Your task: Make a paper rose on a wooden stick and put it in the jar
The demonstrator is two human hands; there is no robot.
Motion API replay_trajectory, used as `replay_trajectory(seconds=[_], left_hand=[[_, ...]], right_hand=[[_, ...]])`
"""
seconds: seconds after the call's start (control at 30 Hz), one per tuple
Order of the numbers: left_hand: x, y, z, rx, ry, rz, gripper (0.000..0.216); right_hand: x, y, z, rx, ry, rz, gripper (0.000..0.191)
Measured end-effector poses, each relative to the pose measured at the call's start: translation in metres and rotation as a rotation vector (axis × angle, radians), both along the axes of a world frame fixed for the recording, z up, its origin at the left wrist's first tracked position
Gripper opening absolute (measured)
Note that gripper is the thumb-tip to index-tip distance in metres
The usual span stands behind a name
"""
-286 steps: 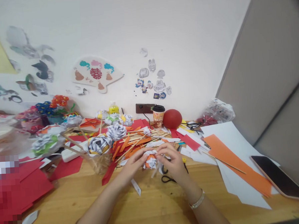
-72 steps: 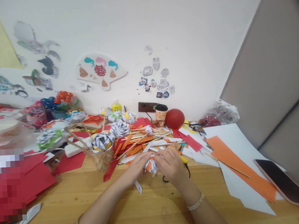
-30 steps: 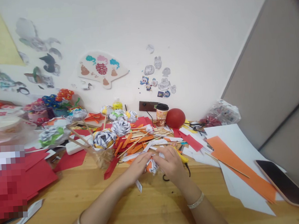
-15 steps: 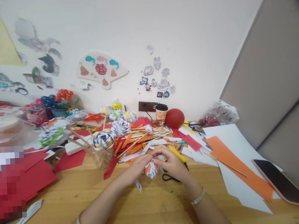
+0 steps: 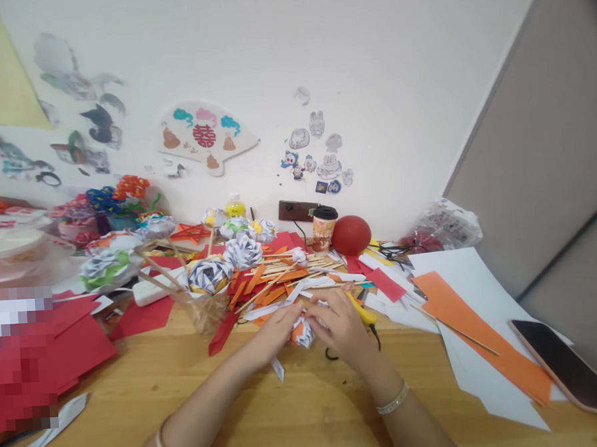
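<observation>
Between my two hands, over the wooden table, is a white and orange paper flower (image 5: 303, 334), its folded petals facing me. My left hand (image 5: 277, 338) holds its left side, fingers close together. On the other side my right hand (image 5: 340, 325) has its fingers bent and the thumb and fingertips pinched at the flower's upper part. The fingertips partly cover the flower, so its far side is hidden. Behind my right hand lies a yellow tool (image 5: 364, 311) with a black cord. A white paper strip (image 5: 278, 369) sticks out below my left hand.
Thin wooden sticks (image 5: 281, 270) and orange strips lie beyond my hands. Finished paper flowers (image 5: 208, 275) stand in a clear cup (image 5: 206, 314) at the left. A paper coffee cup (image 5: 323, 230) and red ball (image 5: 351, 235) are behind. A phone (image 5: 566, 363) rests at the right.
My right hand has turned, its fingers drawing down and closer over the flower. The flower is still between both hands. The view has shifted slightly.
</observation>
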State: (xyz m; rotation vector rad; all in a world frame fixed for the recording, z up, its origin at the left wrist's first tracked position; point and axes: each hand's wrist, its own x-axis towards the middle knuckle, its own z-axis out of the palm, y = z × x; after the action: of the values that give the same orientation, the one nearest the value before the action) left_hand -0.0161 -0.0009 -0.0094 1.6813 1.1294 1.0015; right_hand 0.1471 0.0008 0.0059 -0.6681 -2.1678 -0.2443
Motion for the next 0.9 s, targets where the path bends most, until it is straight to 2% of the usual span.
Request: replay_trajectory(seconds=[0.3,0.5,0.73,0.8,0.9], left_hand=[[0.0012,-0.0052,0.0096,-0.001,0.008,-0.028,0.038],[0.0002,-0.0023,0.0074,0.008,0.058,-0.004,0.04],[0.0001,-0.0025,0.006,0.0,0.023,0.008,0.036],[0.0007,-0.0031,0.0068,0.003,0.008,-0.002,0.035],[0.0008,-0.0035,0.0062,-0.016,0.021,0.001,0.036]], right_hand=[[0.0002,-0.0013,0.0022,-0.204,0.122,0.028,0.005],[0.0021,0.0017,-0.0004,-0.121,0.133,-0.02,0.005],[-0.0012,0.002,-0.0048,0.104,0.01,-0.039,0.011],[-0.0014,0.0018,-0.005,0.119,-0.008,-0.045,0.013],[0.0003,0.0013,-0.0035,0.053,-0.008,-0.035,0.013]])
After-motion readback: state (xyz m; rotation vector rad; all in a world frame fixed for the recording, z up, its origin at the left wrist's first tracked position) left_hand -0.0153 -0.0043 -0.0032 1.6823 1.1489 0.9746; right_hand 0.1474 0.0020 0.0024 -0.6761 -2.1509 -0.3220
